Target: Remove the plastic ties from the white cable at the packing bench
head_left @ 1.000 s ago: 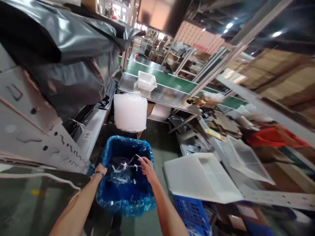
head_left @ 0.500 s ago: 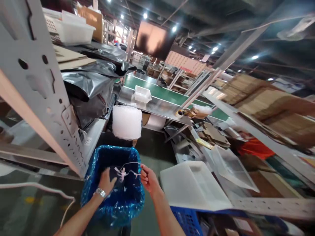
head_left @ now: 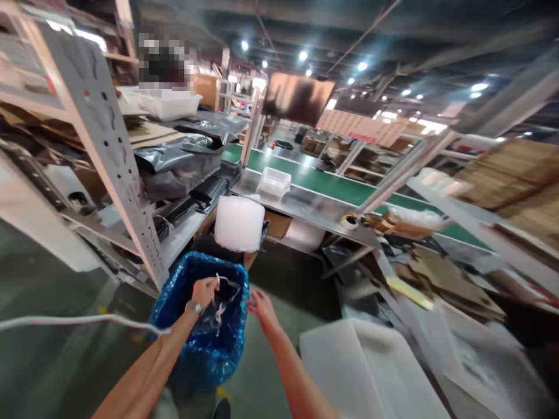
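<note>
Far left of the frame there's a grey perforated shelving upright (head_left: 116,157) leaning through the shot, with crumpled grey plastic bags (head_left: 181,166) piled on the shelf behind it and a white basket (head_left: 161,103) up top. A pale cord (head_left: 78,320) runs across the lower left, over the dark floor.

Lower middle-left is the bin with the blue liner (head_left: 174,308), standing on the floor right at the foot of the rack. The person's left hand (head_left: 204,290), watch on the wrist, is over the bin's opening with the fingers pinched shut on a tangle of thin white plastic strips (head_left: 220,297), and the strips dangle from that hand down into the bin. Just right of that, the right hand (head_left: 260,304) hangs beside the bin's right rim, fingers loosely spread, holding nothing and not touching the strips as far as I can see.

Right behind the bin sits a roll of bubble wrap (head_left: 239,223), tucked against the edge of a steel table (head_left: 305,206). A clear plastic tub (head_left: 274,181) rests on that table, and a green conveyor belt (head_left: 332,185) runs behind it toward the right. A tape roll (head_left: 350,221) sits at the table's right end.

Lower right is a big white plastic tray (head_left: 362,372), pretty blurred, with flattened cardboard (head_left: 441,279) heaped above it.
</note>
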`<act>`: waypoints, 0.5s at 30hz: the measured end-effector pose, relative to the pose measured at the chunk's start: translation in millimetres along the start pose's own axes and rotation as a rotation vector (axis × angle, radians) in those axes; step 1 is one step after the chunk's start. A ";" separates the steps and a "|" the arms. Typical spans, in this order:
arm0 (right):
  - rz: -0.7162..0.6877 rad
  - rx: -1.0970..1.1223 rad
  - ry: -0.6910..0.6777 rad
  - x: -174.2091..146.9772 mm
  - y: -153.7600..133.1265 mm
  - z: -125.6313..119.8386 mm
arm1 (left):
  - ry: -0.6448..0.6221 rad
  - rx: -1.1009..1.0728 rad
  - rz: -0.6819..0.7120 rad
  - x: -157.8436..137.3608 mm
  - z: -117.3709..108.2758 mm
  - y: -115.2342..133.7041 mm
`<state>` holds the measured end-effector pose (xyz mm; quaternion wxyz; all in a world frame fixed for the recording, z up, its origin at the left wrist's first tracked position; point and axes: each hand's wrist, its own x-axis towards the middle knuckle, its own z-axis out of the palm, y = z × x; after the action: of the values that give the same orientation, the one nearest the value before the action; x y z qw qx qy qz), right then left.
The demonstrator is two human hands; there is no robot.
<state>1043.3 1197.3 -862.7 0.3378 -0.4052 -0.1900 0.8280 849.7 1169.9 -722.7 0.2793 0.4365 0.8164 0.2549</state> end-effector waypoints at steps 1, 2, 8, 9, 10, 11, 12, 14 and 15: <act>-0.006 -0.032 -0.017 -4.9 3.8 2.7 | 0.039 -0.038 -0.005 0.6 -4.5 4.7; -0.009 -0.063 -0.043 -10.7 7.6 6.5 | 0.079 -0.081 -0.012 0.0 -7.5 11.3; -0.144 -0.246 -0.117 -34.9 38.7 48.7 | 0.096 -0.659 0.027 -13.7 -15.1 77.5; -0.169 -0.276 -0.094 -35.9 43.9 57.0 | 0.089 -0.769 0.027 -15.9 -17.8 87.9; -0.183 -0.301 -0.071 -36.9 47.7 64.8 | 0.089 -0.842 0.025 -18.0 -21.4 96.7; -0.191 -0.317 -0.054 -38.3 49.1 72.0 | 0.095 -0.880 0.023 -20.1 -25.4 103.7; -0.204 -0.323 -0.040 -40.7 47.3 78.3 | 0.096 -0.872 0.024 -22.5 -29.6 108.9; -0.267 -0.300 -0.035 -49.4 32.4 87.6 | 0.091 -0.748 0.043 -28.8 -36.6 114.8; -0.323 -0.281 -0.036 -55.8 19.4 90.3 | 0.078 -0.661 0.058 -32.7 -38.4 116.0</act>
<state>987.9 1140.3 -789.7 0.4030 -0.3979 -0.3718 0.7356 905.0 1192.0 -611.0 0.3669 0.3352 0.6868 0.5304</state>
